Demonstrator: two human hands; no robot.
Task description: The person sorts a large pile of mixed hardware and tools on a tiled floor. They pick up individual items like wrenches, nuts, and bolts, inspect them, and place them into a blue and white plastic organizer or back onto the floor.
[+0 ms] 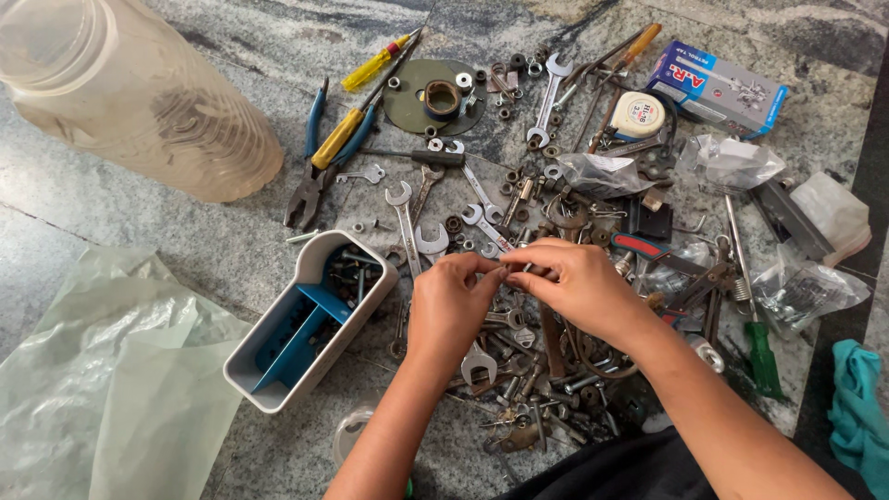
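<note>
A small metal part [515,272], too tiny to identify, is sitting pinched between the narrowed left hand [451,301] and right hand [576,282], above a heap of steel spanners [405,225], bolts and nuts crowding the speckled stone floor [231,231]. A white plastic organiser [278,384] with blue dividers is lying just left.

- Left hand [449,301] and right hand [579,282]: fingertips meet over a small part, too small to identify.
- Beneath: scattered spanners [405,222], nuts and bolts on a stone floor [231,250].
- Left of the hands: white organiser box [278,389] with blue dividers.
- Far left: clear plastic jar [130,93], lying tilted.
</note>
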